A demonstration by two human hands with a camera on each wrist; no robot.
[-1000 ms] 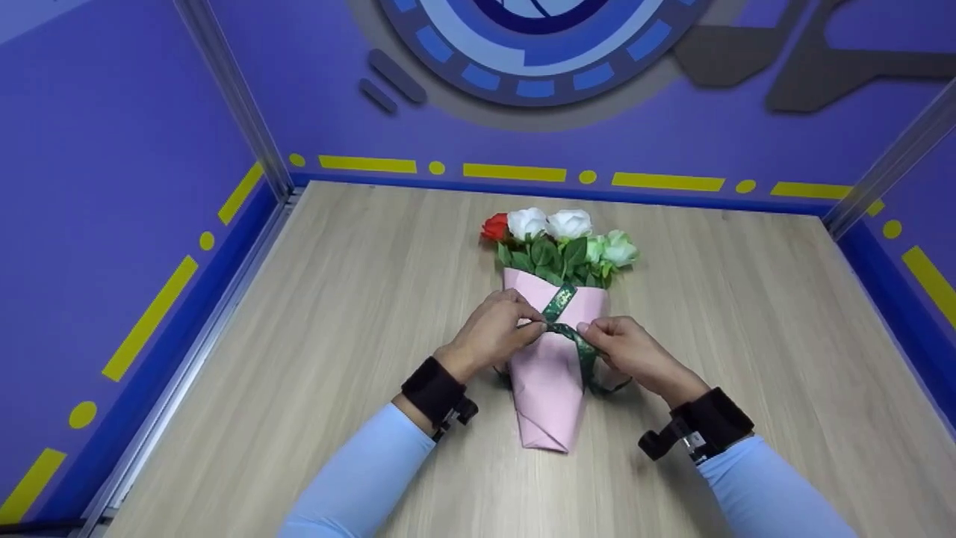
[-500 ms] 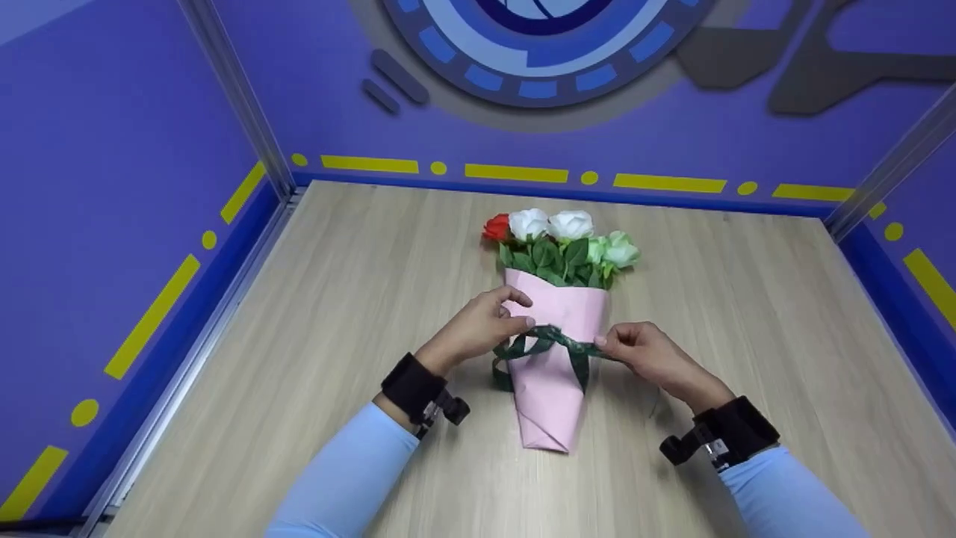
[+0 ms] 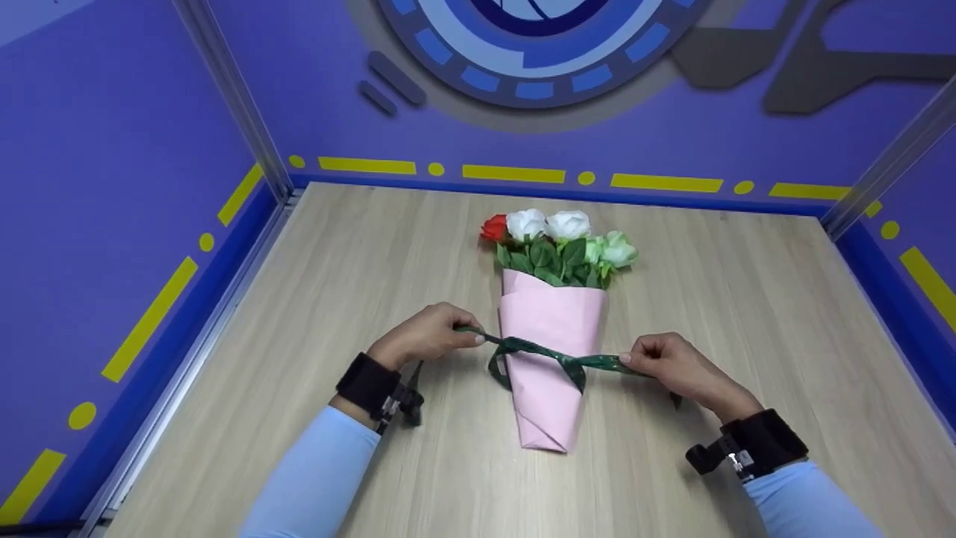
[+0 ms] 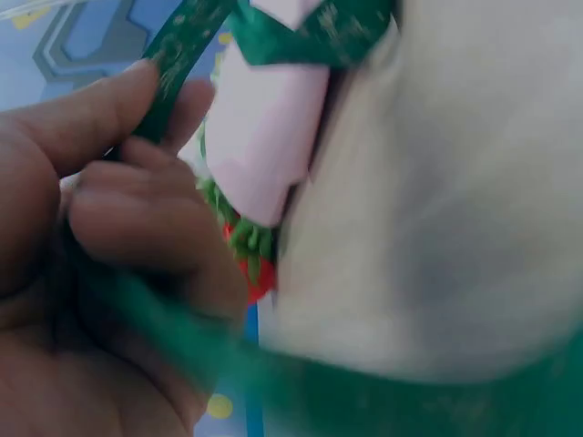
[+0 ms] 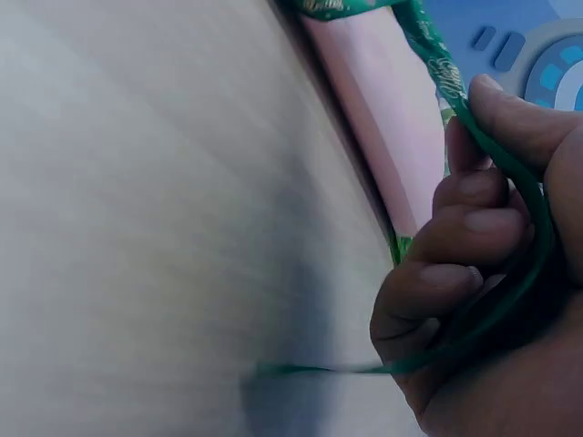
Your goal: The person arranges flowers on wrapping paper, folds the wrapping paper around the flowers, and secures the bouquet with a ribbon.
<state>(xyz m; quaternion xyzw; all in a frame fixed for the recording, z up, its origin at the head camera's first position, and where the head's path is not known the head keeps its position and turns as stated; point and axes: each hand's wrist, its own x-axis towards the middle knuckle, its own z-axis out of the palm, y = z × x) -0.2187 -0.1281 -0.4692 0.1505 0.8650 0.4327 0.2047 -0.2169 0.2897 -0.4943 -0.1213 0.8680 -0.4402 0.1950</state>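
Observation:
A bouquet wrapped in pink paper lies on the table, its flowers pointing away from me. Across the paper runs a dark green ribbon with pale printing, crossed over itself and looped at the left edge of the wrap. My left hand, left of the bouquet, pinches one ribbon end between thumb and forefinger; the tail trails below the palm in the left wrist view. On the other side, my right hand pinches the opposite end, with its tail passing over the palm. Between the hands the ribbon is stretched out.
Red, white and pale green flowers with leaves stick out of the wrap's top. The wood-grain table is bordered by blue panels on the left, back and right.
Both hands have moved apart, the left one leftward and the right one rightward, drawing out the ribbon ends. The upright ribbon piece over the paper is gone; the bouquet stays in place.

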